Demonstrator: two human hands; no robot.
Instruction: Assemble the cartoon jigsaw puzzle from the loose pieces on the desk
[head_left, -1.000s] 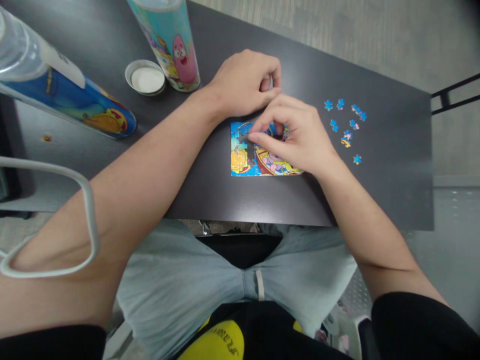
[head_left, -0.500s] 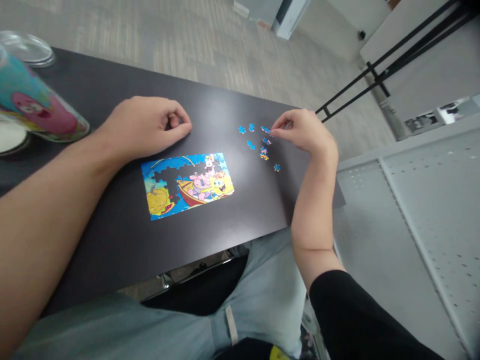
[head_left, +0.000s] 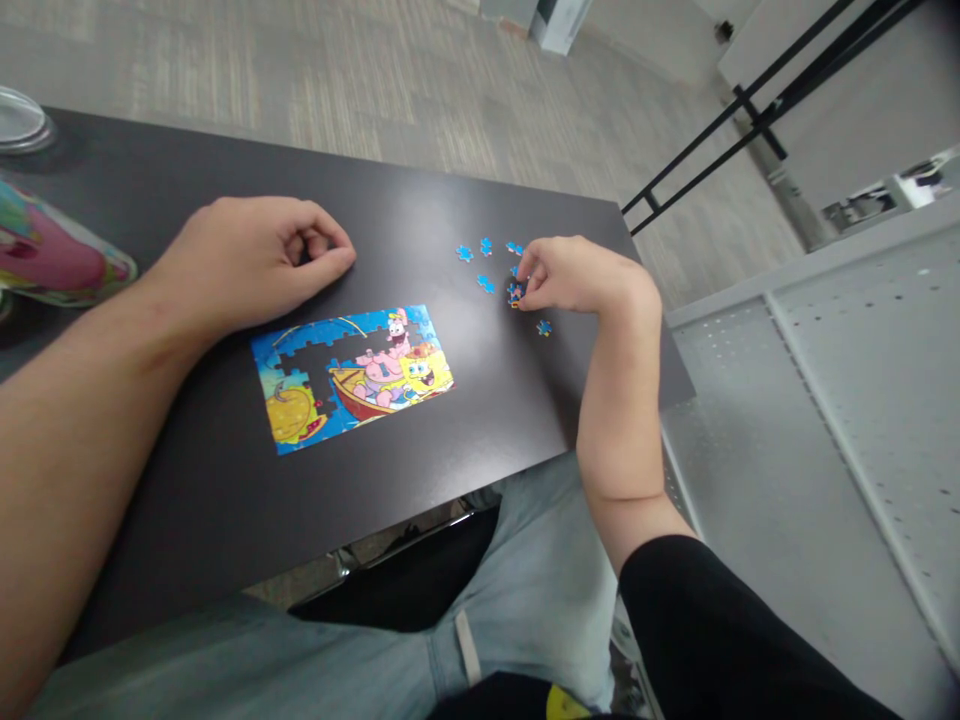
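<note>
A partly assembled jigsaw puzzle (head_left: 427, 375) lies flat on the dark table, showing cartoon figures in a red boat and a burger. A gap in its middle and left bares the tabletop. My left hand (head_left: 262, 250) rests just above the puzzle with its fingers curled in and the thumb against them; nothing shows in it. At the loose pieces, my right hand (head_left: 566, 275) has thumb and fingertips closed around a puzzle piece (head_left: 514, 292) on the table. Other blue loose pieces (head_left: 465, 254) lie about it, one piece (head_left: 544, 328) nearer me. Some are partly hidden by the fingers.
A colourful tin (head_left: 64, 250) lies at the left beyond my forearm, with a clear round lid (head_left: 21, 122) behind it. The table (head_left: 390, 220) ends at carpeted floor. A grey perforated panel (head_left: 787, 450) stands to the right.
My right hand has moved from the far loose pieces nearer to me, onto the middle ones. The view has shifted slightly; the left hand keeps its curled pose and the assembled puzzle looks the same.
</note>
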